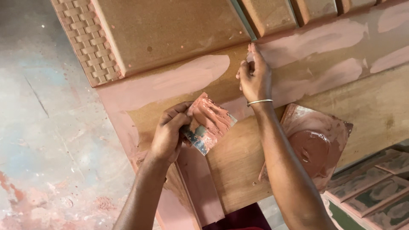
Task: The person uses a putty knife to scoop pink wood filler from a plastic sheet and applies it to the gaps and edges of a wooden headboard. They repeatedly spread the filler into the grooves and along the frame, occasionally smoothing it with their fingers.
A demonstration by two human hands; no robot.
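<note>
Door: large brown wooden panel door [179, 30], lying flat, streaked with pink filler.
Board: square filler-laden board [317, 140] resting on it.
Left hand [168, 132]: grips putty-smeared scraper blade [208, 123].
Right hand [255, 76]: fingertips pressing door groove, holding nothing.

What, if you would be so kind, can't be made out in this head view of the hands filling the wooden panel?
- Right hand fingertips: curled against the wooden panel, so what they press there is hidden.
- Scraper in the left hand: its blade is coated in reddish putty and its grip is covered by the fingers.
- Putty board: its left part is behind the right forearm.
- Wooden panel: cut off by the top and right edges.
</note>
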